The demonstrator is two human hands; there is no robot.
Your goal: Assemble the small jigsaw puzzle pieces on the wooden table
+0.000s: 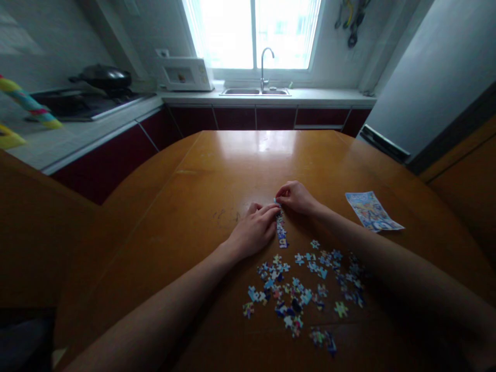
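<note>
A narrow strip of joined jigsaw puzzle pieces [282, 232] lies on the wooden table, running away from me. Beside its left edge rests my left hand [258, 227], palm down, its fingers stretched out and the tips touching the strip's upper part. At the strip's far end my right hand [295, 197] pinches a small light-blue puzzle piece [276, 200] between thumb and fingers. Closer to me, many loose puzzle pieces [289, 297] are scattered over the table, some partly behind my right forearm.
A printed picture sheet [374, 211] lies on the wooden table [186, 206], to the right of my right hand. Beyond the table are a counter with a sink [240, 92], a white microwave [185, 73] and a stove with a dark wok [106, 77]. A refrigerator [430, 77] stands at right.
</note>
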